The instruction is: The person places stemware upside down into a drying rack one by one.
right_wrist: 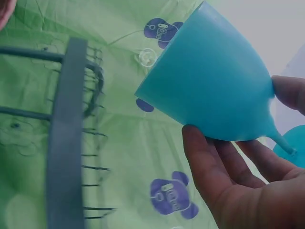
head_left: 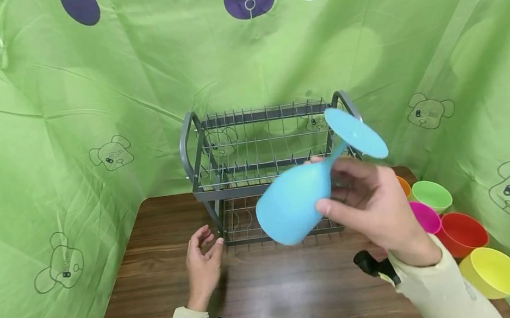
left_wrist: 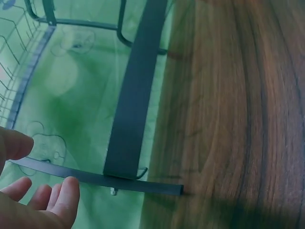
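Observation:
A light blue plastic goblet [head_left: 294, 205] is held by my right hand [head_left: 373, 207], thumb on one side of the bowl and fingers on the other. It is tipped, with its mouth toward the lower left and its round foot up at the right. In the right wrist view the goblet [right_wrist: 214, 76] shows its bowl and short stem. My left hand [head_left: 204, 265] is beside the lower left of a grey two-tier dish rack [head_left: 263, 180], fingers loosely bent and holding nothing. In the left wrist view, its fingertips [left_wrist: 71, 191] are near the rack's frame [left_wrist: 133, 95].
Along the right side of the wooden table [head_left: 276, 299] stand a yellow cup [head_left: 494, 271], a red cup [head_left: 464, 235], a magenta cup [head_left: 426, 217], a green cup [head_left: 432, 195] and a partly hidden orange cup [head_left: 405, 186]. A green printed cloth [head_left: 37, 158] surrounds the table.

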Demonstrator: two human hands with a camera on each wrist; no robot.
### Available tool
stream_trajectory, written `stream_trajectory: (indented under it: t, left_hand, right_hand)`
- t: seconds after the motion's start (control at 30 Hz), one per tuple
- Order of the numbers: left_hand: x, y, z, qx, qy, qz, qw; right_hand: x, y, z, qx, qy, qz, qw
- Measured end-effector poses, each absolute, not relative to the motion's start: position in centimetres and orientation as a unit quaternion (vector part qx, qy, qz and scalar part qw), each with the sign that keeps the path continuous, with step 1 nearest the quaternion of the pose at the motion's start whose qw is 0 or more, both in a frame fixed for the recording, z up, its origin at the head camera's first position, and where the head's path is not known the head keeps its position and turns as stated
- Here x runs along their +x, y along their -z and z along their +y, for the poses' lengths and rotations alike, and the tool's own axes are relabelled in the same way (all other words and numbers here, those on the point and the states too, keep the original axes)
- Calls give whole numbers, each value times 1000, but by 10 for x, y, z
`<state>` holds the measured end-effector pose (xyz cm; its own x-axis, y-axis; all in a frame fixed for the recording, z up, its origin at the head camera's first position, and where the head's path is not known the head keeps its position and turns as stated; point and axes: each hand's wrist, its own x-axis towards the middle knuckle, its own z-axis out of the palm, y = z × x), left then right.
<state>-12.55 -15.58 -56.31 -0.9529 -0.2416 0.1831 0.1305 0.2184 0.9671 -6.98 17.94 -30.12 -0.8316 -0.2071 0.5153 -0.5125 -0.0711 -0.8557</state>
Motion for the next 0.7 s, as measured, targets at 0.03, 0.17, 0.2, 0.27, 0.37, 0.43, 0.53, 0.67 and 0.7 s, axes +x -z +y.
stream_trajectory:
  t: [0.03,0.17,0.2,0.27,0.37,0.43,0.53,0.67,0.7]
  left_hand:
    - [-129,565,-157,37,624,-766,150]
    - [-140,570,-157,41,610,-776,154]
    - [-143,571,-157,43,607,-779,154]
    - [-148,574,-157,46,599,-785,154]
    - [-155,579,-155,53,594,-788,156]
    - [-159,581,-154,59,591,-788,163]
    - [-162,584,-153,68,585,-790,173]
    - [-163,587,-151,71,567,-801,180]
    - [-164,587,-150,73,562,-803,182]
  right_hand:
    - [-74,293,177,265,-677,-677,110]
    - [-95,268,166,263,-667,-690,99]
    - [-100,263,162,262,-663,-695,95]
    - [-110,254,153,259,-647,-712,86]
    - [-125,243,141,256,-617,-741,69]
    - [-134,236,134,251,-591,-764,61]
    - [-148,230,124,242,-551,-797,59]
    - [-166,225,114,229,-507,-829,53]
    - [-171,224,111,224,-500,-835,49]
